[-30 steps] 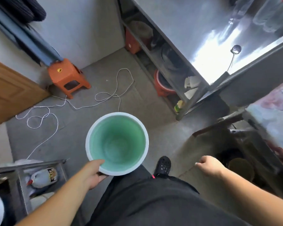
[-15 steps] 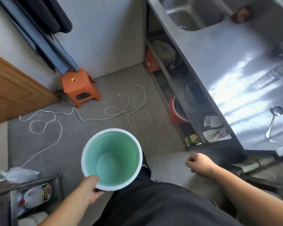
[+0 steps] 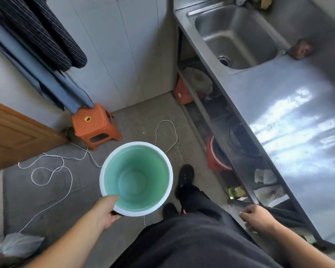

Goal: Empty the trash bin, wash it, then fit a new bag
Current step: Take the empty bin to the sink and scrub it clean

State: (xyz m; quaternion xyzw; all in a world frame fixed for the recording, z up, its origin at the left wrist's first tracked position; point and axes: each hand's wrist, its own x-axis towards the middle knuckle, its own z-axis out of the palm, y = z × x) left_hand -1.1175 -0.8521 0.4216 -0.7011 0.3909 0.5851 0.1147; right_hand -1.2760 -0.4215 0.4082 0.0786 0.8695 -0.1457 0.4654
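Note:
The trash bin point(image 3: 137, 176) is round, with a white rim and a green inside, and nothing lies in it. It hangs upright over the floor in front of my legs. My left hand point(image 3: 104, 211) grips its near rim, thumb over the edge. My right hand point(image 3: 256, 216) is loosely curled and holds nothing, close to the front edge of the steel counter point(image 3: 290, 120). A steel sink point(image 3: 234, 35) is set into the counter at the far right. A clear plastic bag point(image 3: 17, 245) lies at the lower left.
An orange stool point(image 3: 95, 126) stands by the wall, with a white cord point(image 3: 52, 169) looping over the floor. A wooden door point(image 3: 14, 136) is at the left. Under the counter a shelf holds a red basin point(image 3: 215, 157) and pots. Dark cloth hangs at top left.
The view has swung toward the sink, which now shows fully. The bin stays in my left hand, carried forward; my right hand has moved nearer the counter edge.

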